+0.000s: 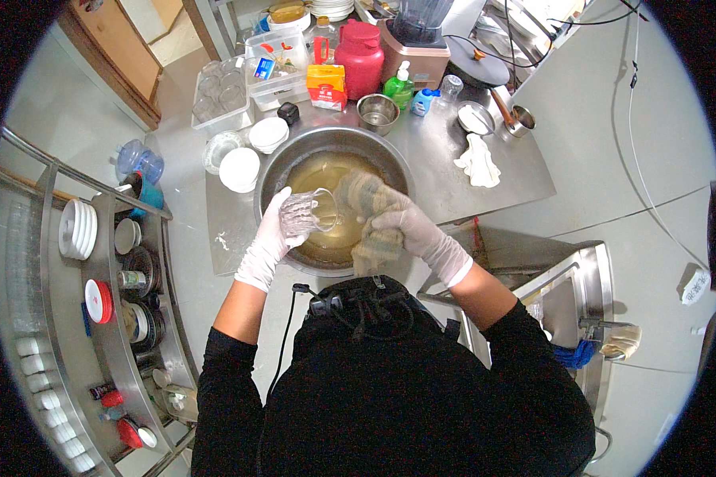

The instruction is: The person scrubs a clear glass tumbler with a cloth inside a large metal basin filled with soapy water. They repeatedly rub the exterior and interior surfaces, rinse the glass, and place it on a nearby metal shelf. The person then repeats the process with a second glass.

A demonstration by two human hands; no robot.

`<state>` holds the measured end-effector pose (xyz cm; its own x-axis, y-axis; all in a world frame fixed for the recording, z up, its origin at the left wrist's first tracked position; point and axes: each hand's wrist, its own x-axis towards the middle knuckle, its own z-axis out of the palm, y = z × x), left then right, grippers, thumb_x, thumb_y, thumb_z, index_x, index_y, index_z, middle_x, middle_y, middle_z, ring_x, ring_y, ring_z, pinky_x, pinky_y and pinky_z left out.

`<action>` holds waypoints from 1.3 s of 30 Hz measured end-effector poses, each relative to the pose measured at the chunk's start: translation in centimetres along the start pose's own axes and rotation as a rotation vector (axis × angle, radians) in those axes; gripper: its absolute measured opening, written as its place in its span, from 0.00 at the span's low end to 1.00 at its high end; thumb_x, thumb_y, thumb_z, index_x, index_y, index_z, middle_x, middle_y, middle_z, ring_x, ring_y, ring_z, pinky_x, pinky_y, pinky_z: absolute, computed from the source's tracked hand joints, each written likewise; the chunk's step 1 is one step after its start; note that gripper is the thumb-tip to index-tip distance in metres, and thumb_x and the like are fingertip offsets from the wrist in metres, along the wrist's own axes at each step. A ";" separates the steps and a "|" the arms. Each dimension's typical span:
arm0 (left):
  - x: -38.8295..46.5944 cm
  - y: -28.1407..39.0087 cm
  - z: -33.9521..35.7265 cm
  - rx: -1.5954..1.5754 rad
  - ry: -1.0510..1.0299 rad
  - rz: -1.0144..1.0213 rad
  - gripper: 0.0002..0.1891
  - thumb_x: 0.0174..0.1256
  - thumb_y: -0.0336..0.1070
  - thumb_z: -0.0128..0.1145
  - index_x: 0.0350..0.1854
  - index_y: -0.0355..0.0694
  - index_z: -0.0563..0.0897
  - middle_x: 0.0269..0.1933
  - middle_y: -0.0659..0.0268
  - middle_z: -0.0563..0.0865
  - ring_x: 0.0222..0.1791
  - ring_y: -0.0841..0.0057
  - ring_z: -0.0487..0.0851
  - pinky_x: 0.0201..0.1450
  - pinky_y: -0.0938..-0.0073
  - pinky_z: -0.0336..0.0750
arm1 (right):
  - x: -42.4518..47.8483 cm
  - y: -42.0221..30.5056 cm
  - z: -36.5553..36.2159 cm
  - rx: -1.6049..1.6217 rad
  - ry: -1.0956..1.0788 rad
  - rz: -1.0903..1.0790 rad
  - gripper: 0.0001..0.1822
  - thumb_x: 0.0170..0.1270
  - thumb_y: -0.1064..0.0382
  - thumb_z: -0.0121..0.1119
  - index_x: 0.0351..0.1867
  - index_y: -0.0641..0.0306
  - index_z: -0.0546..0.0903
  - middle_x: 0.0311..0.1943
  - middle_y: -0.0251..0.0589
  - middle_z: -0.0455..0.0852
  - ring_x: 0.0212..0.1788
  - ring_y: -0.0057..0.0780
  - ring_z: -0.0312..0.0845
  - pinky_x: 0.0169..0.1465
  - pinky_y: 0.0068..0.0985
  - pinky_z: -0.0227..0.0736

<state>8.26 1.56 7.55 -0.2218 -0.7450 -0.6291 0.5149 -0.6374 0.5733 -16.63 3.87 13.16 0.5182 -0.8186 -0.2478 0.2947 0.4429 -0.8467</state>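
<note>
A large round metal basin (409,173) with cloudy yellowish liquid stands on the steel table before me. Over its left part my left hand (277,223), in a white glove, grips a clear ribbed drinking glass (301,213) tilted on its side, mouth to the right. My right hand (409,223), gloved too, is closed on a greyish-brown cloth (373,200) at the basin's right side; the cloth is blurred and part of it hangs near the rim. A gap separates cloth and glass.
Stacked white dishes (239,170) stand left of the basin, near a plastic bin of glasses (222,95). Behind it are a steel bowl (377,114), a green pump bottle (399,89) and a red jug (358,59). A white cloth (478,161) lies to the right; steel shelving (104,256) is at far left.
</note>
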 end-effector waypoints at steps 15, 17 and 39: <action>2.3 -2.6 -1.5 0.216 -0.245 -0.193 0.29 0.57 0.64 0.50 0.53 0.48 0.73 0.49 0.67 0.80 0.44 0.72 0.79 0.42 0.60 0.72 | 3.1 -2.3 4.0 -1.794 -0.165 -0.457 0.30 0.44 0.55 0.66 0.48 0.71 0.71 0.47 0.50 0.76 0.52 0.44 0.72 0.55 0.33 0.67; 3.0 -2.8 -1.9 0.172 -0.273 -0.182 0.28 0.59 0.63 0.49 0.54 0.49 0.72 0.49 0.67 0.80 0.45 0.71 0.78 0.42 0.60 0.72 | 3.4 -2.2 4.6 -1.885 -0.130 -0.602 0.28 0.42 0.57 0.65 0.45 0.70 0.72 0.45 0.49 0.76 0.49 0.43 0.73 0.54 0.33 0.68; -1.9 -0.6 4.1 0.407 -0.028 0.031 0.22 0.64 0.58 0.46 0.45 0.44 0.77 0.33 0.68 0.81 0.26 0.80 0.78 0.19 0.75 0.68 | 4.9 1.7 2.8 -1.061 0.425 -0.474 0.20 0.48 0.55 0.68 0.39 0.65 0.79 0.33 0.45 0.84 0.38 0.35 0.81 0.41 0.27 0.75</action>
<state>4.93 2.59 10.57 -0.2365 -0.7667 -0.5969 0.1533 -0.6361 0.7562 -11.34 1.60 11.75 0.1777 -0.9588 0.2217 -0.5169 -0.2826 -0.8081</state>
